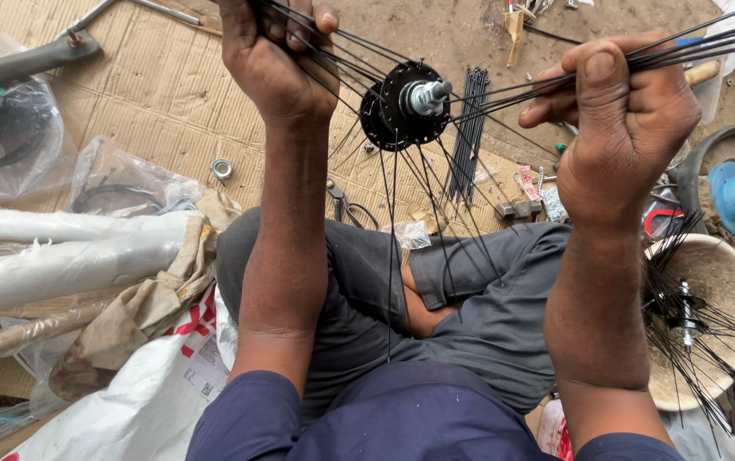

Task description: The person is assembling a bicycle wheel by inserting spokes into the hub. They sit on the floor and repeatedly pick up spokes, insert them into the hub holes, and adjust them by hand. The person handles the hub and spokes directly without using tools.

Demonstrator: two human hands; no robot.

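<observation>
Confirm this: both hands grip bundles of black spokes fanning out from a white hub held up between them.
Not quite. The head view shows the hub is black, with a silver axle. The rest stands: the left hand and right hand each grip bundles of black spokes fanning from it.

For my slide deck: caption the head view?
Both hands, left hand and right hand, grip spokes fanning from a black hub.

Flattened cardboard point(154, 94) covered the dirt ground point(461, 34). On the cardboard lay a metal nut point(221, 168), pliers point(344, 205), a bundle of loose spokes point(470, 128), clear plastic bags point(120, 179) and white wrapped tubes point(60, 252).
</observation>
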